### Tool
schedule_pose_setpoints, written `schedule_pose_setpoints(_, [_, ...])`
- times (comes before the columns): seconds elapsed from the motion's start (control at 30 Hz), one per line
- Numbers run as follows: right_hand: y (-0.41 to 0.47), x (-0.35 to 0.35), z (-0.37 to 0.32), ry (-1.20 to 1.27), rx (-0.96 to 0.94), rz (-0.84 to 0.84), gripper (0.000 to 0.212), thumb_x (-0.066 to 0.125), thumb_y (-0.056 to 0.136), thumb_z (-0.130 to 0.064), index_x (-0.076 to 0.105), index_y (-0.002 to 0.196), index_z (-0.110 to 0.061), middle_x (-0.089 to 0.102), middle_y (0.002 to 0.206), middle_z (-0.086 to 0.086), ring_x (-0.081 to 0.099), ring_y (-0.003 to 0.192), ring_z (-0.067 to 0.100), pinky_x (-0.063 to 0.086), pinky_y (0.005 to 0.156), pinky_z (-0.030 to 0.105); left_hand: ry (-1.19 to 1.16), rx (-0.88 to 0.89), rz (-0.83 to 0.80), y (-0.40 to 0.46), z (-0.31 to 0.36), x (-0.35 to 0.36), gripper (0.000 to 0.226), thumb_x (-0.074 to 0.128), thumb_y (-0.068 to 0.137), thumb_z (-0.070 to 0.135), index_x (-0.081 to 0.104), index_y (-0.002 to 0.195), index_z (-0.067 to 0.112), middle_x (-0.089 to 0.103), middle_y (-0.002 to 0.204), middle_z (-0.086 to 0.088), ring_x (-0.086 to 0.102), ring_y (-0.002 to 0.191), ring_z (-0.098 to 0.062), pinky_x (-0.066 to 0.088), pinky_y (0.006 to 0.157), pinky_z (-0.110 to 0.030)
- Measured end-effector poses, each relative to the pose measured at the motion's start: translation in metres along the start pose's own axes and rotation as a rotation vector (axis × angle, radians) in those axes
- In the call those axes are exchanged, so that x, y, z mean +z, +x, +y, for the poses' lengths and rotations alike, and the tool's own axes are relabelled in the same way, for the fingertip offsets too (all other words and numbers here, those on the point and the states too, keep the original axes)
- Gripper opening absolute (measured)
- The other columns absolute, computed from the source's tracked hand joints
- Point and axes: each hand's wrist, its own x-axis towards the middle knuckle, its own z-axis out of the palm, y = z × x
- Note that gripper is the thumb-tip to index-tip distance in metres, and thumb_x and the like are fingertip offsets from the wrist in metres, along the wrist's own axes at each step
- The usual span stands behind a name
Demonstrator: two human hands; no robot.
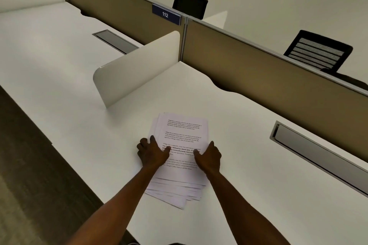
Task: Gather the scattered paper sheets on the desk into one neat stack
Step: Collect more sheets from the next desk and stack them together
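Note:
A pile of several white printed paper sheets (182, 131) lies on the white desk (249, 185), its near edges fanned out unevenly toward me. My left hand (152, 153) rests on the pile's left side, fingers curled over the edge and thumb on the top sheet. My right hand (209, 156) presses on the pile's right side, thumb on the text and fingers over the right edge. Both hands lie flat against the sheets, which stay on the desk.
A white side divider (137, 69) stands left of the pile. A tan back partition (278, 77) with a blue "112" sign (166, 14) runs behind. A metal cable tray (318, 155) is set in the desk at right. Black chairs (318, 51) stand beyond.

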Motion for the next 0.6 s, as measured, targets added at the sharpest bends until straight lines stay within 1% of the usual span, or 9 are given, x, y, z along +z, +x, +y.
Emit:
schedule_pose_setpoints(0.1, [-0.007, 0.007, 0.000, -0.122, -0.031, 0.017, 0.090, 0.058, 0.086, -0.050, 0.016, 0.152, -0.004, 0.035, 0.151, 0.018, 0.030, 0.138, 0.037, 0.036, 0.109, 0.047, -0.048, -0.020, 0.053, -0.003, 0.003, 0.005, 0.087, 0.067, 0.078, 0.057, 0.033, 0.143, 0.010, 0.032, 0.141, -0.018, 0.031, 0.130, -0.037, 0.032, 0.107, -0.047])
schedule_pose_setpoints(0.23, [-0.012, 0.012, 0.000, -0.189, -0.068, -0.003, 0.094, 0.060, 0.083, -0.055, 0.017, 0.151, -0.007, 0.036, 0.150, 0.015, 0.033, 0.135, 0.035, 0.039, 0.106, 0.047, -0.151, -0.073, 0.056, -0.002, 0.007, 0.006, 0.089, 0.068, 0.080, 0.053, 0.029, 0.147, 0.009, 0.031, 0.144, -0.019, 0.031, 0.132, -0.038, 0.033, 0.108, -0.049])
schedule_pose_setpoints(0.33, [-0.014, 0.012, 0.002, -0.233, -0.090, -0.013, 0.096, 0.063, 0.081, -0.053, 0.016, 0.151, -0.008, 0.034, 0.151, 0.015, 0.032, 0.135, 0.034, 0.039, 0.106, 0.046, -0.314, -0.123, 0.042, 0.002, 0.007, 0.004, 0.088, 0.069, 0.083, 0.045, 0.026, 0.150, 0.008, 0.033, 0.147, -0.020, 0.034, 0.135, -0.038, 0.033, 0.111, -0.049])
schedule_pose_setpoints(0.43, [-0.015, 0.011, 0.007, -0.254, -0.111, -0.030, 0.098, 0.066, 0.080, -0.049, 0.013, 0.153, -0.009, 0.031, 0.153, 0.014, 0.029, 0.137, 0.034, 0.037, 0.108, 0.045, -0.541, -0.198, -0.022, 0.008, 0.004, 0.001, 0.085, 0.070, 0.085, 0.038, 0.027, 0.150, 0.006, 0.044, 0.146, -0.020, 0.041, 0.135, -0.035, 0.036, 0.112, -0.044])
schedule_pose_setpoints(0.47, [-0.016, 0.010, 0.008, -0.258, -0.117, -0.038, 0.099, 0.066, 0.081, -0.047, 0.012, 0.153, -0.009, 0.029, 0.154, 0.013, 0.027, 0.138, 0.033, 0.036, 0.109, 0.044, -0.580, -0.220, -0.040, 0.009, 0.003, -0.001, 0.083, 0.070, 0.085, 0.038, 0.029, 0.149, 0.006, 0.046, 0.145, -0.019, 0.042, 0.135, -0.035, 0.037, 0.112, -0.044])
schedule_pose_setpoints(0.5, [-0.016, 0.009, 0.010, -0.261, -0.122, -0.044, 0.099, 0.067, 0.081, -0.046, 0.010, 0.154, -0.009, 0.027, 0.156, 0.013, 0.026, 0.140, 0.033, 0.034, 0.110, 0.044, -0.564, -0.230, -0.043, 0.010, 0.002, -0.002, 0.081, 0.070, 0.084, 0.039, 0.033, 0.148, 0.005, 0.046, 0.145, -0.019, 0.042, 0.135, -0.035, 0.038, 0.112, -0.044])
schedule_pose_setpoints(0.53, [-0.017, 0.008, 0.011, -0.262, -0.126, -0.047, 0.100, 0.067, 0.081, -0.045, 0.009, 0.154, -0.009, 0.025, 0.157, 0.013, 0.024, 0.141, 0.032, 0.033, 0.111, 0.044, -0.477, -0.228, -0.021, 0.009, 0.001, -0.004, 0.078, 0.070, 0.084, 0.041, 0.037, 0.145, 0.005, 0.046, 0.144, -0.020, 0.040, 0.134, -0.037, 0.037, 0.111, -0.045])
schedule_pose_setpoints(0.6, [-0.017, 0.006, 0.013, -0.254, -0.131, -0.046, 0.100, 0.067, 0.082, -0.044, 0.009, 0.154, -0.009, 0.024, 0.158, 0.012, 0.023, 0.142, 0.031, 0.032, 0.111, 0.043, -0.230, -0.203, 0.053, 0.004, -0.001, -0.007, 0.072, 0.069, 0.082, 0.045, 0.047, 0.137, 0.005, 0.042, 0.139, -0.020, 0.036, 0.129, -0.038, 0.037, 0.106, -0.046])
